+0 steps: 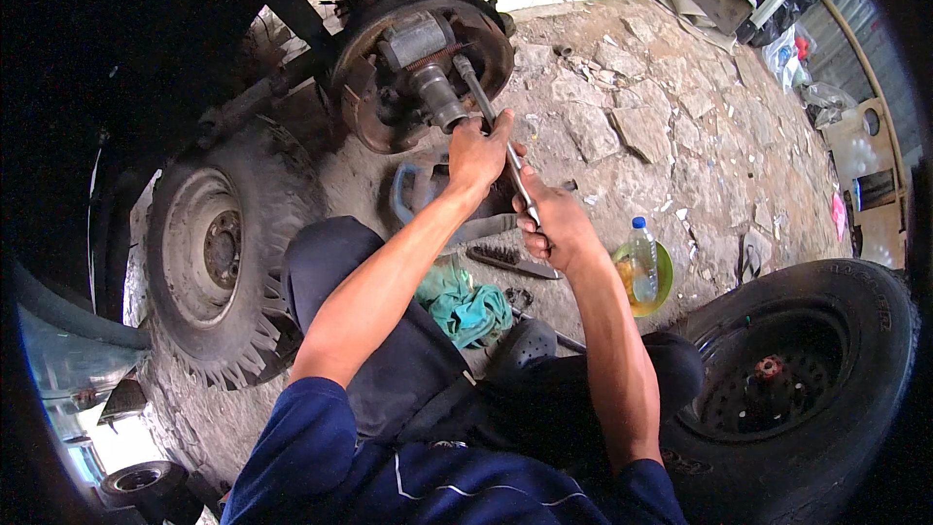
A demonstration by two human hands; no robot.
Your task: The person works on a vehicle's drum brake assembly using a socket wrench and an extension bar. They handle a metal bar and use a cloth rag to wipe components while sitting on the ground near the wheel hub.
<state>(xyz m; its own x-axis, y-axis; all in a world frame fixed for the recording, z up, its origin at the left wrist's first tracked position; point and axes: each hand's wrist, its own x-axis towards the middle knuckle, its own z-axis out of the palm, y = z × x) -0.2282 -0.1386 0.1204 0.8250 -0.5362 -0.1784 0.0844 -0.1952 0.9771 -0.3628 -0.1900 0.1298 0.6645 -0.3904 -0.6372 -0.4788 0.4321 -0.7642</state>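
A round brake assembly (355,97), dirty and rusty, hangs under the dark vehicle body at upper middle. From its centre the hub spindle (437,97) points toward me, and a grey cylindrical part (418,37) sits just above it. A long metal socket wrench (476,87) slants down from the assembly's right side, its head set against the plate. My left hand (476,157) is closed around the wrench's middle, close by the spindle's end; some fingers are hidden. Lower down, my right hand (559,222) grips the wrench's handle end.
An off-road wheel (194,248) stands at left; another tyre (807,379) lies at lower right. Below my hands are a wire brush (513,261) and a teal cloth (466,306). A capped bottle (642,258) stands in a green bowl (665,284) on the uneven stone ground (622,131).
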